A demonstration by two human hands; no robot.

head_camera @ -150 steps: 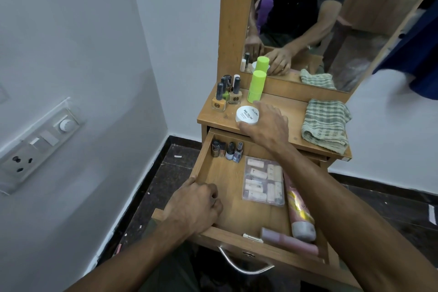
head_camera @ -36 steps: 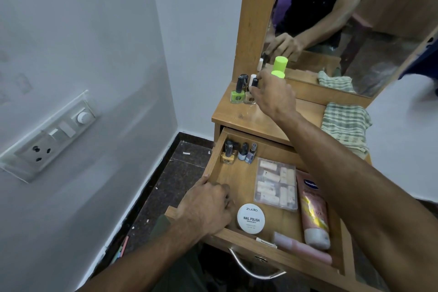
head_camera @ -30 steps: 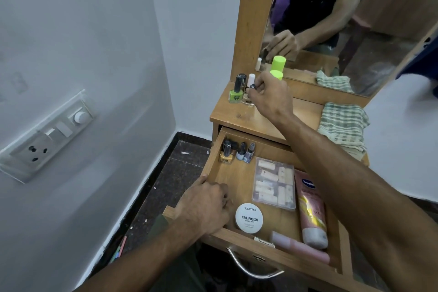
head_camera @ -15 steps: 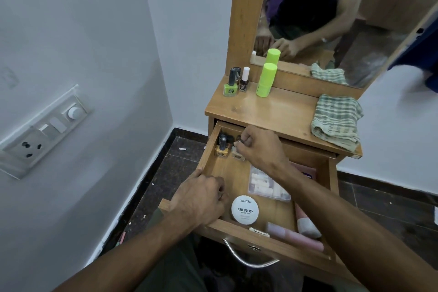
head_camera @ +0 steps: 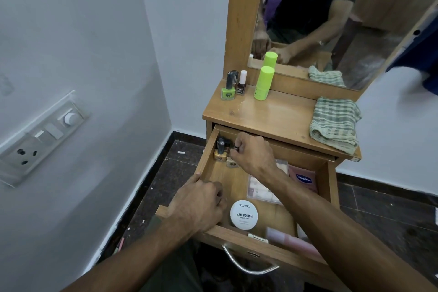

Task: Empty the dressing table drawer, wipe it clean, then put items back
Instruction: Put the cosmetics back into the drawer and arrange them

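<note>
Now my right hand [head_camera: 254,154] pinches a small bottle [head_camera: 233,161] at the drawer's [head_camera: 331,187] far left corner, while my left hand [head_camera: 199,206] has its grip curled over the left wall.

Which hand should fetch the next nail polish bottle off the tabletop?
Right. The right hand is at the drawer's back corner, just below the green nail polish bottle on the tabletop. The left hand grips the drawer's side wall, probably steadying it.
</note>
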